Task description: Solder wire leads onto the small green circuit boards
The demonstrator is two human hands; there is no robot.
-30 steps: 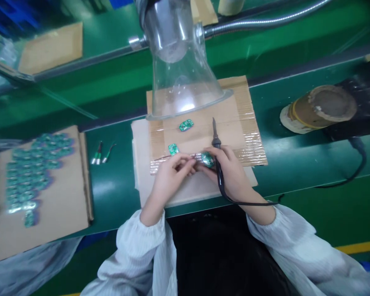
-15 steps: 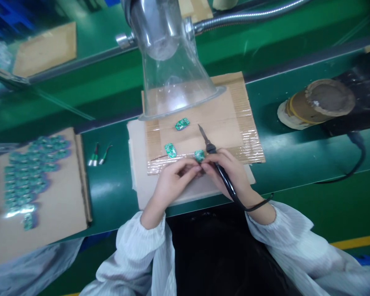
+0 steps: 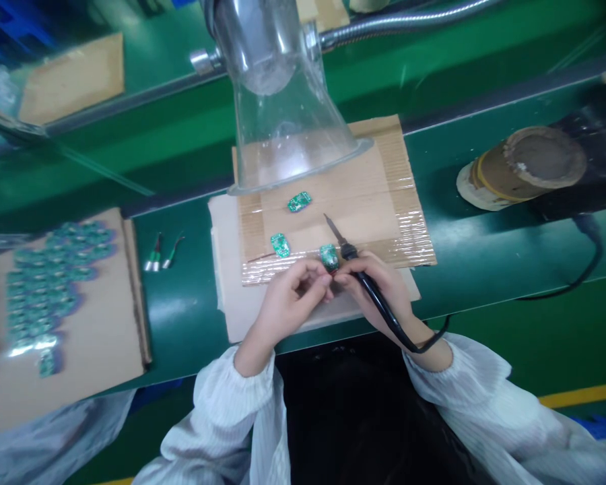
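Observation:
A small green circuit board (image 3: 328, 257) is at the fingertips of both hands, over the near edge of the cardboard sheet (image 3: 407, 202). My left hand (image 3: 295, 293) is closed in a pinch just below it; what its fingertips grip is too small to make out. In my right hand (image 3: 384, 286) a black soldering iron (image 3: 378, 296) rests, its tip pointing up and left above the cardboard, while thumb and finger pinch near the board. Another green board (image 3: 279, 245) with a thin wire lies to the left, and one more (image 3: 299, 201) lies farther back.
A clear funnel-shaped hood (image 3: 293, 148) hangs over the cardboard's back part. At left, many green boards (image 3: 45, 283) cover a cardboard tray (image 3: 101, 337), beside small wired parts (image 3: 154, 256). A brown cylindrical holder (image 3: 525, 168) stands at right. A co-worker's sleeve (image 3: 71, 438) shows lower left.
The iron's tip has moved slightly down. Both hands have shifted a little down and right, and more of the board between them shows.

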